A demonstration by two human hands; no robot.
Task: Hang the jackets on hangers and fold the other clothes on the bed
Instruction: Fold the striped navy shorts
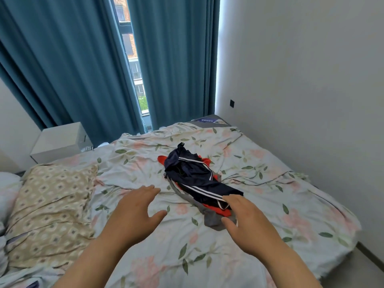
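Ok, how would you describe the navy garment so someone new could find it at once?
Start at the floral-sheeted bed; a small heap of clothes lies near its middle, just beyond the right hand. The navy garment is the top layer. Its white stripes set it apart from the red garment and grey garment beneath it.

Teal curtains (62,59) filled the 10–12 o'clock side, parted by a narrow gap w/ a window (133,59) showing brick bldgs & greenery outside. Daylight leaked in a bright strip (218,59) along the curtains' rt edge at 1 o'clock. Plain white wall (301,80) ran along 2–4 o'clock, w/ a small black wall plate (232,103) low near the corner. White nightstand (58,142) stood at 9 o'clock, just beside the floral-sheeted bed (270,183). Beige patterned pillow (52,204) lay at 8 o'clock. Pale floor (369,269) showed at 5 o'clock.
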